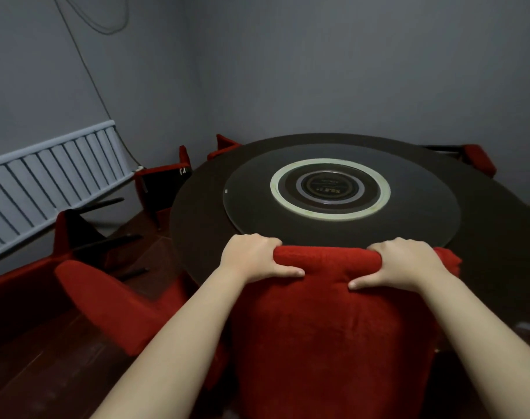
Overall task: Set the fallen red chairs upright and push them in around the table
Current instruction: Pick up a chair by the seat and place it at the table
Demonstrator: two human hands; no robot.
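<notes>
A round dark table [197, 237] fills the middle of the room, with a glass turntable [257, 207] resting on its top. At its near edge stands an upright red chair [333, 343], back towards the camera, its top rail level with the table rim and seemingly close against it. To the left, a fallen chair [100, 297] lies on the dark floor with thin black legs sticking out sideways, and a tipped chair [160, 182] rests farther back by the wall; the red edges of two more show at the far left and far right of the table. The step in hand looks like pushing the upright chair in under the table. That one seems almost home, so the next move probably calls for a short, level shove forward, then letting go and turning left to the fallen chair. Both arms reach straight ahead, bare and roughly parallel. The left hand [251, 255] and right hand [408, 261] each clamp the top rail, fingers curled over its far side, thumbs pressed flat on the near face.
</notes>
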